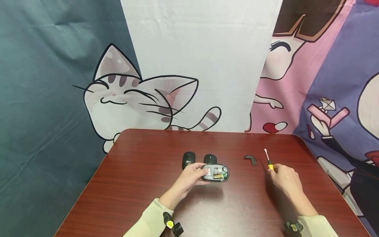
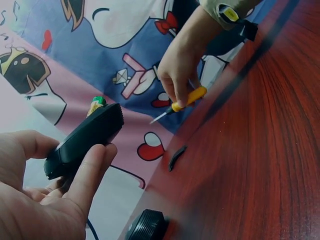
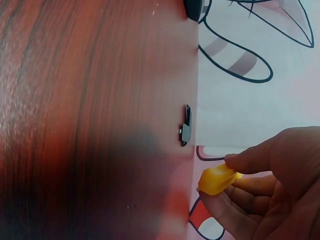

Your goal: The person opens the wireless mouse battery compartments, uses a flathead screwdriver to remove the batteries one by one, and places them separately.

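Note:
My left hand (image 1: 190, 177) grips a black computer mouse (image 1: 207, 178) with its underside turned up, thumb over one end. The battery bay is uncovered, and a battery (image 1: 218, 176) with a green end shows inside; in the left wrist view that battery (image 2: 94, 105) juts above the mouse's edge. Over the table's right side, my right hand (image 1: 285, 177) pinches a screwdriver (image 1: 270, 166) by its yellow handle, the shaft pointing away. In the right wrist view only the yellow handle (image 3: 218, 179) shows. Between the hands lies a small curved black cover (image 1: 251, 159).
Two more black mice stand behind the held one: one mouse (image 1: 188, 158) at left, another mouse (image 1: 210, 158) partly hidden by it. The reddish-brown table (image 1: 142, 184) ends at a cloth backdrop (image 1: 207, 49) printed with cartoons.

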`<state>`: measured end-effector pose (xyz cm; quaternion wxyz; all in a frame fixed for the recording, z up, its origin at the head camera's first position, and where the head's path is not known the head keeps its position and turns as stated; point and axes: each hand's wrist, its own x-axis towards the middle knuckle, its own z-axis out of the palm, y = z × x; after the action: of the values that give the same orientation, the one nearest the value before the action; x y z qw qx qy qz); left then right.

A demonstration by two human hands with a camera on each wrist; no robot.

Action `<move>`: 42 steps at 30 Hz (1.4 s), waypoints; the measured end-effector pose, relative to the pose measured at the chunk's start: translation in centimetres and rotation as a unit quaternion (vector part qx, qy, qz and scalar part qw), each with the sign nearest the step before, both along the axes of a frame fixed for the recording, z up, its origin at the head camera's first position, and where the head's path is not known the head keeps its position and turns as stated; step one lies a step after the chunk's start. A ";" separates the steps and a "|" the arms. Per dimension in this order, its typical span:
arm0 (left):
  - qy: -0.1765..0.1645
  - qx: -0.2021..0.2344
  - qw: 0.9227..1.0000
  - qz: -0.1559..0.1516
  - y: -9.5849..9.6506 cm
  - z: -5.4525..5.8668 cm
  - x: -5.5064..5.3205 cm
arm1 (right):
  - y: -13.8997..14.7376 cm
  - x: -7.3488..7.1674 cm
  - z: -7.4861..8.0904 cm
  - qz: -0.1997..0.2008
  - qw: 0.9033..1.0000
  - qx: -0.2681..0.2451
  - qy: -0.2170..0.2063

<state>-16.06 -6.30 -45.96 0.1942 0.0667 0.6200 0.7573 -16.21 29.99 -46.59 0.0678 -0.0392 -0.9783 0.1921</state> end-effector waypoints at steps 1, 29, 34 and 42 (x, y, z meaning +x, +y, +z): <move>0.000 -0.001 1.000 -0.001 0.0 0.0 0.0 | 0.1 -0.1 -0.1 0.001 1.000 0.002 -0.007; 0.001 -0.007 1.000 -0.017 0.0 -0.3 0.2 | 2.1 -0.5 -1.1 0.005 0.994 0.026 -0.108; 0.000 -0.007 1.000 -0.016 0.0 -0.3 0.3 | 2.4 -0.4 -1.2 0.003 0.992 0.028 -0.121; -0.003 -0.006 1.000 -0.012 0.1 -0.6 0.5 | 2.8 -0.3 -1.3 -0.001 0.990 0.035 -0.136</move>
<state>-15.59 -6.22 -46.52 0.2056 0.0706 0.6228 0.7515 -16.48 32.80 -47.85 -0.0644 -0.0639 -0.9844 0.1505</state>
